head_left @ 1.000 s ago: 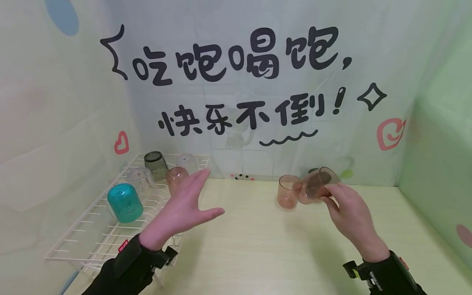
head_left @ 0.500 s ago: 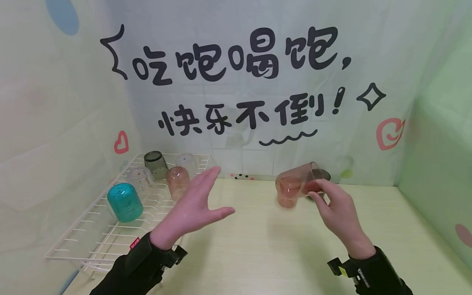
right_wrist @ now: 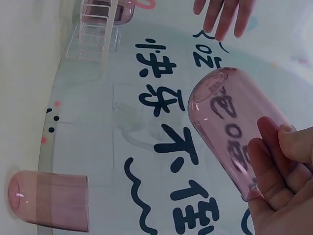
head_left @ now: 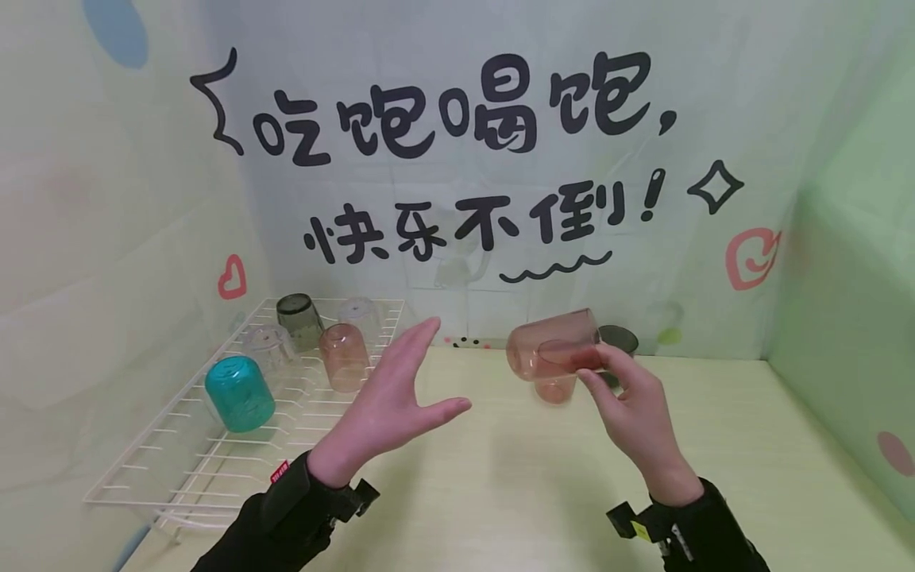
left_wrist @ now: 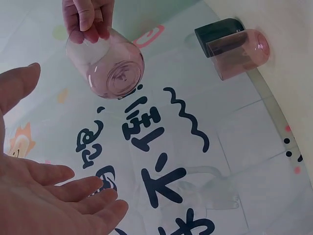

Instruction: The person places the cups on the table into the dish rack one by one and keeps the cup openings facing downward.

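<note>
My right hand [head_left: 632,417] pinches a clear pink glass [head_left: 546,342] near its rim. The glass lies tilted almost sideways above the table, its base toward the left. Below and behind it, a second pink glass [right_wrist: 54,200] stands on the table, partly hidden in the head view. Next to that one is a dark grey glass [head_left: 620,340], upright. My left hand [head_left: 386,401] is in the air between the rack and the held glass, thumb and fingers spread apart, touching nothing. In the left wrist view, the held glass [left_wrist: 110,68] shows its base toward the left hand.
A white wire rack [head_left: 179,453] stands at the left. Upside-down glasses sit on it: a teal one [head_left: 239,393], a dark grey one [head_left: 299,322], a pink one [head_left: 345,357] and clear ones [head_left: 268,348]. A printed wall sheet rises behind the pale table [head_left: 486,500].
My right hand has moved left with the pink glass, which now tips further toward horizontal and passes in front of the standing pink glass. My left hand has shifted right, away from the rack.
</note>
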